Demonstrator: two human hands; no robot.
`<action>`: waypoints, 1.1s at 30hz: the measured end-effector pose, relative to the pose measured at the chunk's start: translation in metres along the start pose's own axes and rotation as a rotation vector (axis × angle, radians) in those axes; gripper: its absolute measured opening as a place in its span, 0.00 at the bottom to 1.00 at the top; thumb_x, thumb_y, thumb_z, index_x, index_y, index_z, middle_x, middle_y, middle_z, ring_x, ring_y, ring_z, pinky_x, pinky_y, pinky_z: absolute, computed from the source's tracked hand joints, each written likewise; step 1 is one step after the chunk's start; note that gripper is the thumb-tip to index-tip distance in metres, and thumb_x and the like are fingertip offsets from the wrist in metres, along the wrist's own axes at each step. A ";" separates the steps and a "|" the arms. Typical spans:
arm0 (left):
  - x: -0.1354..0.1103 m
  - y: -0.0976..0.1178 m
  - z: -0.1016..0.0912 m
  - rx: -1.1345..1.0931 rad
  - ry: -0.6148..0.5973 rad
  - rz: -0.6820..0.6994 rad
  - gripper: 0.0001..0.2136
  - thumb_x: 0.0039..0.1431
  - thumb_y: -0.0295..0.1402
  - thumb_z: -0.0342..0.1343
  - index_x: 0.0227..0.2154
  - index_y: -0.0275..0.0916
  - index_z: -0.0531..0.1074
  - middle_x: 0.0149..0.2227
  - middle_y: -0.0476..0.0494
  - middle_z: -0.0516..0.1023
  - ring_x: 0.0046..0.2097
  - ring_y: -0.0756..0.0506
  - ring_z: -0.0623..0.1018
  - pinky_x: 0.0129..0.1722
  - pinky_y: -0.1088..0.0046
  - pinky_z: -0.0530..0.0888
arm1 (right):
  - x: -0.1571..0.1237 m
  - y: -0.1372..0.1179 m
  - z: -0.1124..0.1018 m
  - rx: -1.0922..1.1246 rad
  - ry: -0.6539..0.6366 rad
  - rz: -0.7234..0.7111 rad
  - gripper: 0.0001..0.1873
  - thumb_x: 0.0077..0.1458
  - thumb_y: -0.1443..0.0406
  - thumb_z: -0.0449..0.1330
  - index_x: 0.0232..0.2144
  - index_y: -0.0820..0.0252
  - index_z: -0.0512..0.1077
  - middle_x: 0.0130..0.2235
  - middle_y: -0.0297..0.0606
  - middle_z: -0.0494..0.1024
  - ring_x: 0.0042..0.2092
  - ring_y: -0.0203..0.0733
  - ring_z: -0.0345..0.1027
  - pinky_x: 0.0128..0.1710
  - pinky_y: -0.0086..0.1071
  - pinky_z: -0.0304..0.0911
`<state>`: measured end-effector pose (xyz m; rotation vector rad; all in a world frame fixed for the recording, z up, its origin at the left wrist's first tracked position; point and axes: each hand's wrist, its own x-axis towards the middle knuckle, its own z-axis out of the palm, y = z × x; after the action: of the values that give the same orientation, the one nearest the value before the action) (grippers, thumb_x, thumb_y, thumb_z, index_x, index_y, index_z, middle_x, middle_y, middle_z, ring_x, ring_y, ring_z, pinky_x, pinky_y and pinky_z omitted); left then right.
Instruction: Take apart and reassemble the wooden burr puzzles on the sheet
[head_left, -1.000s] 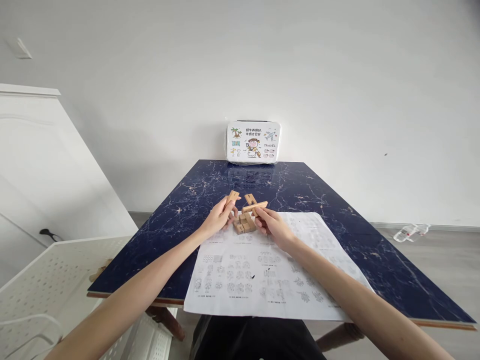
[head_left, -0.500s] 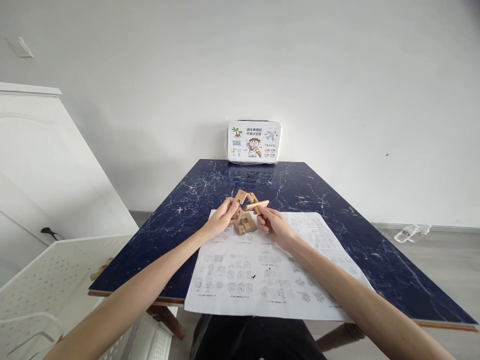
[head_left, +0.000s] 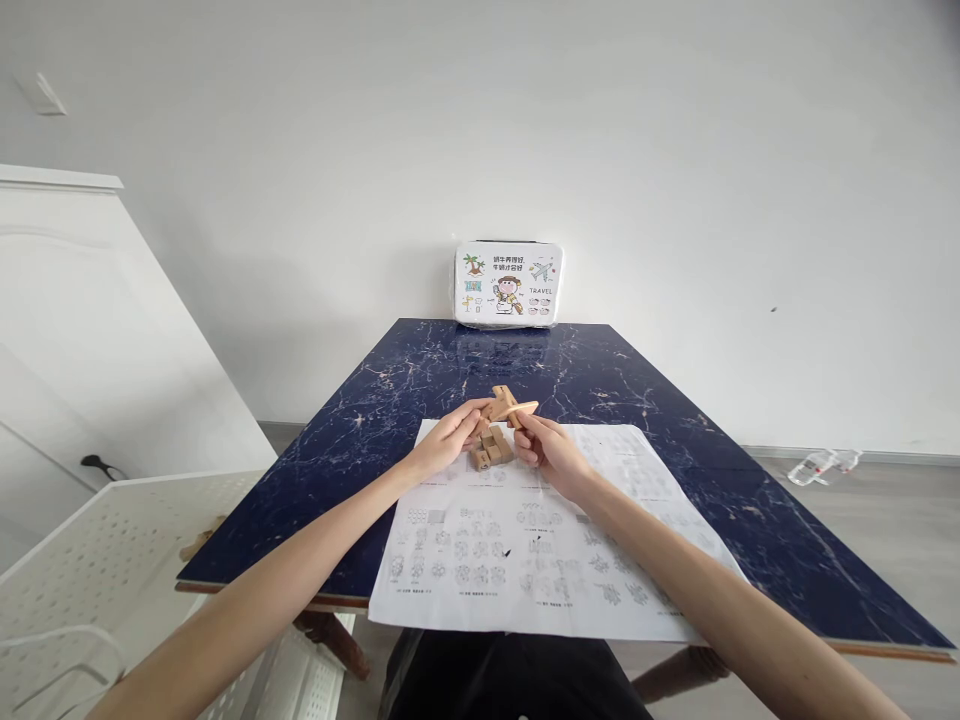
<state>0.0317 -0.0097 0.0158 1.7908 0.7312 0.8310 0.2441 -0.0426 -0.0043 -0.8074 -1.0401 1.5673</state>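
Pinched in my left hand [head_left: 450,437] is a light wooden puzzle piece [head_left: 496,408], its far end against the pieces on the right. My right hand [head_left: 550,449] grips crossed wooden puzzle pieces [head_left: 525,408], one lying flat across another that points away from me. Just below both hands, a small cluster of wooden blocks [head_left: 493,450] rests on the printed sheet [head_left: 480,560]. Fingers cover the near ends of the held pieces, so I cannot tell whether they interlock.
A dark blue marbled table [head_left: 337,450] carries the sheet. At its back edge a white cartoon case [head_left: 508,285] leans near the wall. Left of the table stands a white perforated rack [head_left: 150,520]. Clear plastic bottles [head_left: 823,466] lie on the floor at right.
My left hand has turned its piece and brought it rightward against the pieces in my right hand. The right hand and the block cluster have stayed in place.
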 end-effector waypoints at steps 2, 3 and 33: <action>0.000 -0.001 0.000 0.049 0.007 0.024 0.20 0.75 0.46 0.45 0.61 0.44 0.67 0.39 0.44 0.72 0.38 0.46 0.74 0.39 0.70 0.72 | 0.000 -0.001 0.000 0.007 -0.003 0.002 0.24 0.51 0.45 0.70 0.32 0.58 0.70 0.24 0.26 0.60 0.23 0.31 0.48 0.24 0.32 0.42; 0.000 -0.001 0.000 0.076 0.012 0.039 0.20 0.75 0.45 0.45 0.63 0.45 0.66 0.42 0.42 0.73 0.41 0.45 0.75 0.42 0.69 0.73 | 0.000 -0.001 0.000 0.011 -0.002 0.003 0.24 0.51 0.45 0.70 0.32 0.57 0.70 0.24 0.26 0.60 0.23 0.31 0.48 0.24 0.32 0.42; -0.003 0.001 0.002 0.231 0.037 0.161 0.15 0.75 0.43 0.46 0.59 0.44 0.60 0.44 0.42 0.77 0.41 0.45 0.78 0.42 0.68 0.71 | -0.005 -0.005 0.002 0.062 -0.222 0.077 0.23 0.59 0.50 0.66 0.25 0.56 0.62 0.23 0.27 0.56 0.24 0.33 0.41 0.25 0.32 0.44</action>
<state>0.0316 -0.0136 0.0151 2.0669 0.7382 0.9175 0.2454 -0.0475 0.0014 -0.6482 -1.1234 1.7758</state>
